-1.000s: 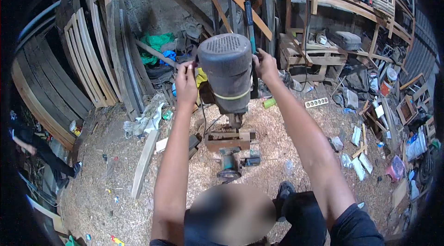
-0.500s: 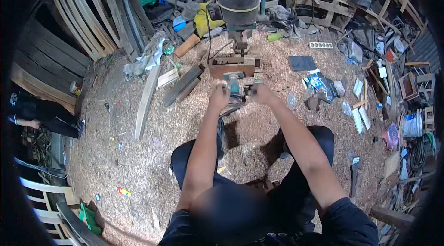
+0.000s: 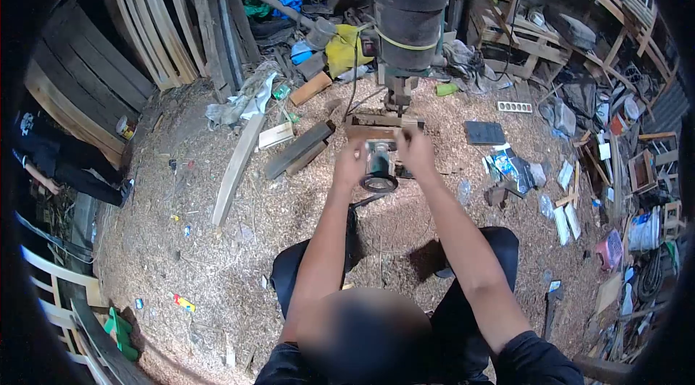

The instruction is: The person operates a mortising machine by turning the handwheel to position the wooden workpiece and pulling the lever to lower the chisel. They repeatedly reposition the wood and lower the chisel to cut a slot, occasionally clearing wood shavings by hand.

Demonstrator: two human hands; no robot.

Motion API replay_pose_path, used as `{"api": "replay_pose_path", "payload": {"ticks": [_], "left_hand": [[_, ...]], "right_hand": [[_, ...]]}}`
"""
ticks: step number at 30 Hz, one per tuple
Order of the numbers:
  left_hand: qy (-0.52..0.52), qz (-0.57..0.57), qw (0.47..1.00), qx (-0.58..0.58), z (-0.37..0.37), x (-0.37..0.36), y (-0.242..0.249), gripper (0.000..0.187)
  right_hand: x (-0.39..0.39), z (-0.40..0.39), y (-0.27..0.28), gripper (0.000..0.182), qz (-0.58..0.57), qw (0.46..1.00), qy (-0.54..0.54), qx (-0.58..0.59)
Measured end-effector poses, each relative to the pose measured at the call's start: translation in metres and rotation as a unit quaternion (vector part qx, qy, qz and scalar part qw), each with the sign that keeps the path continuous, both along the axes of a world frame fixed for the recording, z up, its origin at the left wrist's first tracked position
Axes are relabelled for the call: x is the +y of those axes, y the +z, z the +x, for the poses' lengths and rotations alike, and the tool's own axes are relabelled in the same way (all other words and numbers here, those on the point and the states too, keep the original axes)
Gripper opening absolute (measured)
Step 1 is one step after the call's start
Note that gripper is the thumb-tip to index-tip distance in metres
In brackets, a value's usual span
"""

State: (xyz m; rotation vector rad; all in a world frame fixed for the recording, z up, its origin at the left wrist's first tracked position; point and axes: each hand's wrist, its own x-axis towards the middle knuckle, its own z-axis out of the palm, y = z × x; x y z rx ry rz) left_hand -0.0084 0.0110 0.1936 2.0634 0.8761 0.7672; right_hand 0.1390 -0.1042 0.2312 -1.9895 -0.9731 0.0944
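Note:
Between my hands is a green-bodied router (image 3: 378, 163) with a round black ring at its near end, tilted so that the ring faces me. My left hand (image 3: 350, 166) is closed at its left side. On the right side my right hand (image 3: 418, 155) is closed, thumb and fingers near the router's far end; the handles are mostly hidden by the fingers. Just beyond the hands lies a brown wooden block (image 3: 369, 131), under a large dark motor unit (image 3: 410, 19) with a yellow band and a chuck (image 3: 398, 95) below it.
Wooden beams (image 3: 298, 151) and a long pale plank (image 3: 239, 168) lie on the shaving-covered floor (image 3: 210, 262) to the left. A person (image 3: 65, 160) stands at far left. Plastic packaging (image 3: 510, 168), a dark flat slab (image 3: 483, 133) and a power strip (image 3: 514, 107) lie right.
The view has shifted, bringing more of the motor unit into sight. The router has tilted, so its round black end now faces me. Both hands remain at its sides.

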Motion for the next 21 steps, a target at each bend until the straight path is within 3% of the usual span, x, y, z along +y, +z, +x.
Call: {"api": "replay_pose_path", "payload": {"ticks": [1,3,6,9,12,13,16,18,21], "left_hand": [[0.018,0.012,0.996,-0.082,0.006,0.005,0.023,0.032],[0.048,0.033,0.991,-0.118,0.014,0.015,0.075,0.028],[0.041,0.075,0.975,-0.206,0.036,0.043,0.111,0.030],[0.028,0.130,0.972,-0.194,0.049,0.034,0.159,0.036],[0.036,0.157,0.969,-0.188,0.068,0.048,0.161,0.039],[0.057,0.214,0.955,-0.200,0.075,0.053,0.160,0.039],[0.011,0.077,0.976,-0.205,0.076,0.044,0.157,0.037],[0.026,0.081,0.980,-0.182,0.073,0.038,0.122,0.033],[0.005,0.043,0.993,-0.112,0.046,0.019,0.037,0.030]], "right_hand": [[0.005,0.005,0.022,0.029,0.090,0.995,-0.036,0.006],[0.012,0.024,0.048,0.029,0.231,0.970,-0.062,-0.042],[0.009,0.033,0.099,0.029,0.237,0.969,-0.071,0.003],[0.021,0.042,0.120,0.029,0.273,0.960,-0.059,-0.016],[0.024,0.042,0.129,0.026,0.275,0.959,-0.056,-0.041],[0.028,0.045,0.128,0.025,0.283,0.956,-0.055,-0.058],[0.017,0.032,0.116,0.025,0.251,0.967,-0.042,-0.022],[0.007,0.027,0.092,0.026,0.207,0.978,-0.017,-0.011],[-0.011,0.024,0.005,0.024,0.089,0.996,0.018,0.001]]}}
